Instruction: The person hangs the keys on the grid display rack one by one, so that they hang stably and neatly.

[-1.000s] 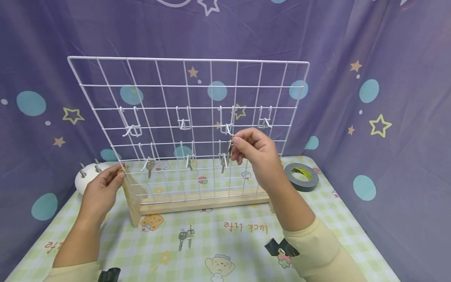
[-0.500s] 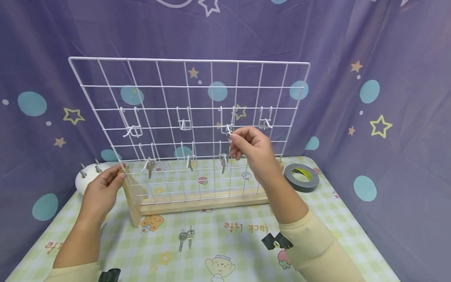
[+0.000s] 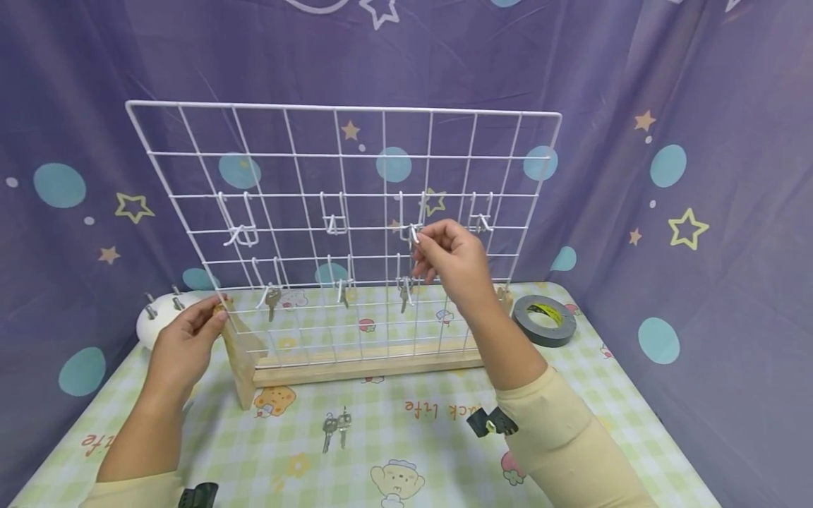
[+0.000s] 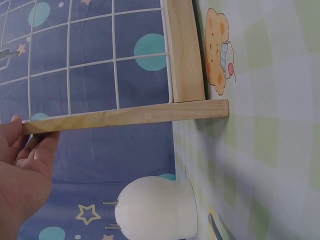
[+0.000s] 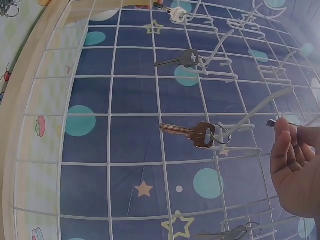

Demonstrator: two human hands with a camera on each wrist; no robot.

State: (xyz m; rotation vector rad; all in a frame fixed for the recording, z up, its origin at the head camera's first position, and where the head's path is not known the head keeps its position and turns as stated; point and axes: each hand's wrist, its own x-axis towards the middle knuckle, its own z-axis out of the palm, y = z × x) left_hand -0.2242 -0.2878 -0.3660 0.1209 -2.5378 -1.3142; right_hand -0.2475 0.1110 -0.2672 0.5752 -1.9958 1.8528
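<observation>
Overall, purple curtain (image 3: 457, 70) backs checked tablecloth (image 3: 457, 466); hands (image 3: 181, 349) hold wooden stand (image 3: 236, 356) (left), key (image 5: 271, 123) (right).

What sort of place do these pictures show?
Probably a screened-off tabletop workspace; in what building, I cannot tell. A purple fabric curtain with stars hangs behind a green-and-white checked tablecloth, on which a white wire grid stands in a pale wooden frame.

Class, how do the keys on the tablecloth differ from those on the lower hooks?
The tablecloth keys lie flat; the lower hooked keys hang. The tablecloth keys number two, close together; the lower hooked keys number three, spaced apart. Both look metallic.
</observation>
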